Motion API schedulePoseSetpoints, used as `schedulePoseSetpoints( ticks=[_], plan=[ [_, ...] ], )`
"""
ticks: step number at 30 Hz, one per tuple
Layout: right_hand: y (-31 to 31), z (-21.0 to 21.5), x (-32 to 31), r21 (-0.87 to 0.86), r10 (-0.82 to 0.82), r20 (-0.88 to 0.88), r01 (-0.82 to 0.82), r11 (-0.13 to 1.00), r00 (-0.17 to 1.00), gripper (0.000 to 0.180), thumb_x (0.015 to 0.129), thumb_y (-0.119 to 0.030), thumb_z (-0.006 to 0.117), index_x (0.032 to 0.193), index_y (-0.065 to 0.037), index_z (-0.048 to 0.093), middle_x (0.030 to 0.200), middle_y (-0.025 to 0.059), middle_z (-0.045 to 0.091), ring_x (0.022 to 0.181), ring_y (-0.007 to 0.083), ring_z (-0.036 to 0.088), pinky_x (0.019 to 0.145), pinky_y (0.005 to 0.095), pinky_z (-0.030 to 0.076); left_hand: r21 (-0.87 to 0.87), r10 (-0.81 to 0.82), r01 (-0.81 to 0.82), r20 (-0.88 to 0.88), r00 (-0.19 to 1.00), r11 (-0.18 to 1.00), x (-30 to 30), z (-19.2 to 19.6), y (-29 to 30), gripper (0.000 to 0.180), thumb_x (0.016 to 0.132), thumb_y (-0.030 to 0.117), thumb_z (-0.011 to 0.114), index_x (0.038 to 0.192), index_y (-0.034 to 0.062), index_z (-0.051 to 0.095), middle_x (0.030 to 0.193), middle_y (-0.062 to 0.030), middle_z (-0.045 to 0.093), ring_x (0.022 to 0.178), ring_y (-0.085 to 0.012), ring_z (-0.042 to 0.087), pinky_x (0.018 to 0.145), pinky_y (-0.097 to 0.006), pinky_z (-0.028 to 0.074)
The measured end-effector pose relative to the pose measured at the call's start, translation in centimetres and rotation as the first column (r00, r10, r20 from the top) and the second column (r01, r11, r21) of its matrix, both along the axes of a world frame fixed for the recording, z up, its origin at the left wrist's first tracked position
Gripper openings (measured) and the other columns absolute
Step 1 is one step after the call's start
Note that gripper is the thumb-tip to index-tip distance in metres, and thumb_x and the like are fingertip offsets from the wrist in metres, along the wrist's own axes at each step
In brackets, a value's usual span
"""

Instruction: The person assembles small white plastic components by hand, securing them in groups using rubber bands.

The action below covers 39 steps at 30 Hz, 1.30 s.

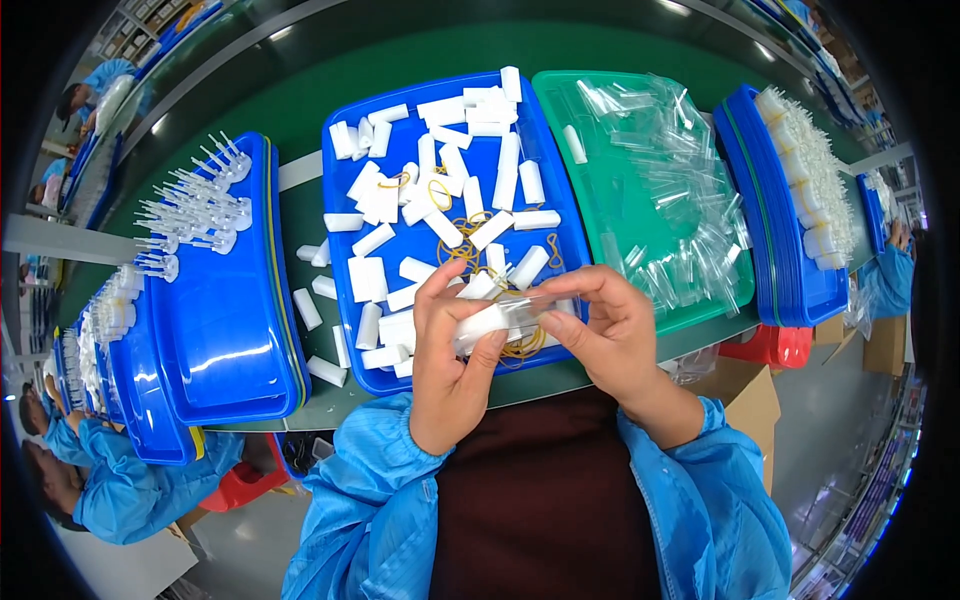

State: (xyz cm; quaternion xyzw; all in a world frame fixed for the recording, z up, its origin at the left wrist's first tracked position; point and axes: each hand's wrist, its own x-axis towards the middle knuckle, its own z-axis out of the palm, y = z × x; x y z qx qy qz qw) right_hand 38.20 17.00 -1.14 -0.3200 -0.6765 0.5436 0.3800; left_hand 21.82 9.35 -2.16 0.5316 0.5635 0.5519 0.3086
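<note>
The left hand [452, 352] closes its fingers around a small bundle of white pieces [487, 318], and the right hand [606, 322] pinches the clear plastic sleeve [535, 305] at the bundle's end. Just behind the fingertips lies a blue tray [560, 205] with loose white blocks [455, 170] and yellow rubber bands [465, 250]. Right of the right fingers stands a green tray [590, 130] of clear sleeves.

Single head-worn view (wide fisheye), facing steeply down. It sits close above the green table [330, 95]. Edges bend near the rim.
</note>
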Motion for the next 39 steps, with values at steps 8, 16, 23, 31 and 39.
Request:
schedulePoseSetpoints(
  ticks=[8,16,23,31,39],
  plan=[
    [-0.3,-0.2,-0.5,-0.155,0.052,-0.276,-0.098,0.983,0.96,0.023,0.085,0.0,0.062,0.106,0.003,0.052,0.104,0.0174,0.063,0.101,0.0194,0.06,0.089,0.0316,0.048,0.054,-0.024,0.017,0.135,0.991,0.998,-0.1,-0.7,0.0,0.014,0.09,0.012,0.056,0.102,0.0055,0.054,0.133,-0.0182,0.036,0.112,-0.0271,0.046,0.094,-0.038,0.038],
    [-0.9,-0.2,-1.0,-0.22,0.002,-0.389,-0.096,0.971,0.921,0.023,0.084,0.003,0.062,0.105,0.004,0.052,0.104,0.0186,0.063,0.099,0.0217,0.062,0.087,0.0325,0.051,0.032,-0.001,-0.003,0.119,0.993,0.999,-0.1,-0.1,0.0,0.011,0.091,0.014,0.056,0.098,0.0057,0.057,0.132,-0.0197,0.038,0.112,-0.0288,0.046,0.095,-0.04,0.038],
    [-0.9,-0.5,-0.9,-0.234,-0.01,-0.384,-0.087,0.968,0.923,0.023,0.083,0.002,0.063,0.104,0.004,0.052,0.103,0.0211,0.063,0.092,0.0235,0.065,0.084,0.0348,0.053,0.02,0.002,-0.004,0.081,0.997,1.0,0.0,0.2,-0.1,0.012,0.088,0.011,0.059,0.098,0.0052,0.057,0.132,-0.0202,0.038,0.113,-0.0302,0.046,0.095,-0.041,0.039],
    [-0.3,0.3,-0.9,-0.188,-0.005,-0.29,-0.052,0.981,0.957,0.023,0.084,0.002,0.064,0.106,0.003,0.058,0.108,0.0157,0.063,0.096,0.0181,0.062,0.085,0.0275,0.051,0.015,-0.008,0.008,0.023,1.0,1.0,-0.1,0.1,-0.3,0.016,0.088,0.009,0.057,0.102,0.0029,0.054,0.133,-0.0214,0.035,0.115,-0.0331,0.044,0.098,-0.043,0.036],
    [0.9,1.5,0.1,-0.337,0.024,-0.173,-0.082,0.938,0.985,0.021,0.074,-0.007,0.074,0.094,-0.004,0.067,0.092,0.0078,0.069,0.088,0.0187,0.063,0.082,0.0314,0.045,0.047,-0.025,0.028,-0.069,0.997,0.999,0.0,0.4,-0.5,0.017,0.089,0.011,0.056,0.104,0.0024,0.053,0.134,-0.022,0.033,0.115,-0.0352,0.044,0.098,-0.044,0.036]
  ],
)
